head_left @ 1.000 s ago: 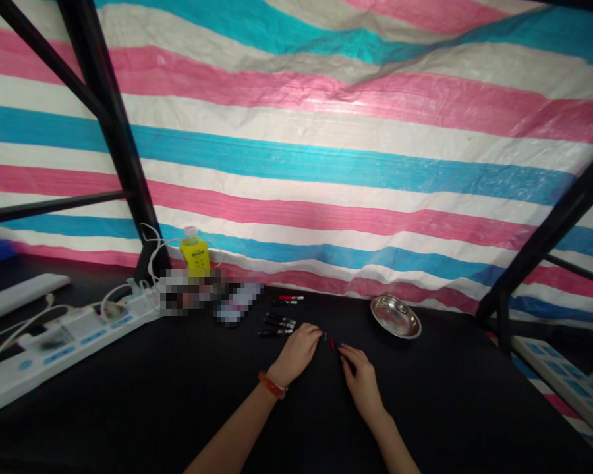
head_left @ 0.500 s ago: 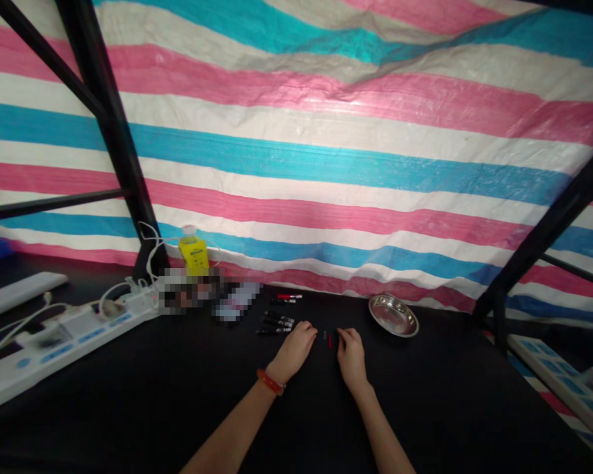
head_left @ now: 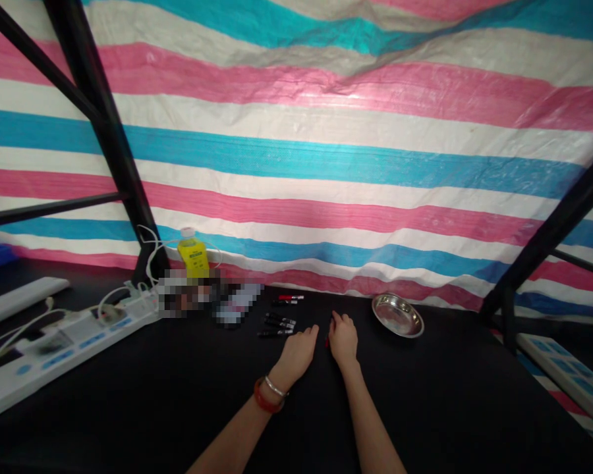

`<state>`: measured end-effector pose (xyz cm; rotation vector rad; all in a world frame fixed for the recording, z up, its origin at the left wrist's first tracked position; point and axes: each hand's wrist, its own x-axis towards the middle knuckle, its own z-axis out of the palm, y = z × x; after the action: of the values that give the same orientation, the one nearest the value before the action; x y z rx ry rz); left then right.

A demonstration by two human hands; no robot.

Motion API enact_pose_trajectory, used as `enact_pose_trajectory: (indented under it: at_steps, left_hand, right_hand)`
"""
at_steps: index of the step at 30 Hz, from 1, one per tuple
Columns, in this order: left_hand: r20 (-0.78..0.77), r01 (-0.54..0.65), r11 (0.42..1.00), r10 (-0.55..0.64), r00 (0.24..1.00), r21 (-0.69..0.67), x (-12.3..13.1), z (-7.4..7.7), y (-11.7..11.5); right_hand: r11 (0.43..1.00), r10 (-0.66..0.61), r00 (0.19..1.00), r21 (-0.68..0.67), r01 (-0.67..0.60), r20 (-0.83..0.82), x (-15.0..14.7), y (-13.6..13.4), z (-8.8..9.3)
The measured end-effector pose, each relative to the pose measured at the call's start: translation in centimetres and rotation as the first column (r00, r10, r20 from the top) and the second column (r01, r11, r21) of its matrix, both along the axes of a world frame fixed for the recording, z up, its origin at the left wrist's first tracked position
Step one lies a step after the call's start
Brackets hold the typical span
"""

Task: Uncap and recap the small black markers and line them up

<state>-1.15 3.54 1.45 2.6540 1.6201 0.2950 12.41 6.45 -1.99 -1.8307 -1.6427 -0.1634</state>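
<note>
My left hand (head_left: 297, 350), with an orange bangle and a silvery one at its wrist, rests low over the black table; its fingers are bent together, and what they may hold is hidden. Just right of it, my right hand (head_left: 344, 338) is closed with its fingertips down at the table. A small red piece (head_left: 327, 342) shows at the left edge of that hand, too small to name. Several black markers (head_left: 279, 322) lie left of my left hand, roughly side by side. Farther back lie a red marker (head_left: 290, 297) and a black marker (head_left: 284, 303).
A shiny round metal dish (head_left: 398, 316) stands right of my hands. To the left are a yellow bottle (head_left: 194, 257), a blurred-out patch, and a white power strip (head_left: 74, 349) with cables. Behind hangs a striped sheet (head_left: 326, 197) between black frame posts.
My right hand has moved left and slightly forward, over the small pieces that lay between the hands. My left hand has turned a little, showing a silvery bangle. The view has shifted slightly.
</note>
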Motion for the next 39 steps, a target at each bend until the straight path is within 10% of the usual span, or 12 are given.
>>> enact_pose_trajectory:
  at_steps: [10, 19, 29, 39]
  left_hand:
    - [0.156, 0.045, 0.999, -0.043, 0.987, -0.013, 0.0, 0.5, -0.1]
    - [0.596, 0.077, 0.99, -0.134, 0.792, 0.121, -0.8, 0.2, 0.0]
    - [0.529, 0.062, 0.937, -0.248, 0.811, 0.344, -1.3, 0.4, 0.1]
    - [0.55, 0.166, 0.905, -0.375, 0.747, 0.391, -1.2, 0.0, 0.0]
  right_hand:
    - [0.998, 0.063, 0.957, 0.003, -0.065, -0.284, 1.1, -0.4, 0.1]
    - [0.972, 0.186, 0.746, 0.229, -0.046, -0.64, 0.9, -0.6, 0.8]
    - [0.937, 0.204, 0.722, 0.346, 0.052, -0.662, -0.7, -1.7, 2.4]
    - [0.928, 0.368, 0.222, 0.371, -0.027, -0.903, -3.2, -1.5, 3.0]
